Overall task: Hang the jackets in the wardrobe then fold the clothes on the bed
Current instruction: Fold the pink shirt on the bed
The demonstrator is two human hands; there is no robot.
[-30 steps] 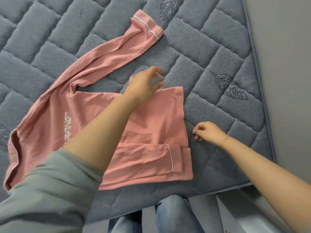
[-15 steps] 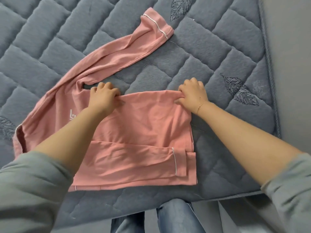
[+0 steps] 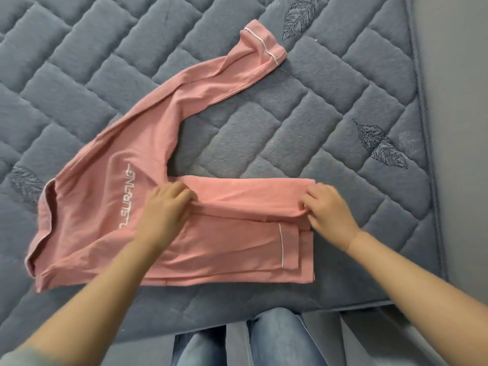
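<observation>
Pink top (image 3: 211, 233) lies near bed's (image 3: 343, 101) front edge. Left hand (image 3: 163, 210) and right hand (image 3: 327, 210) pinch the folded side edge; lay it parallel, then smooth flat.

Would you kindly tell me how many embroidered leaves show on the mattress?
4: one at the top, two at the right, one at the left edge. The shirt may hide more.
</observation>
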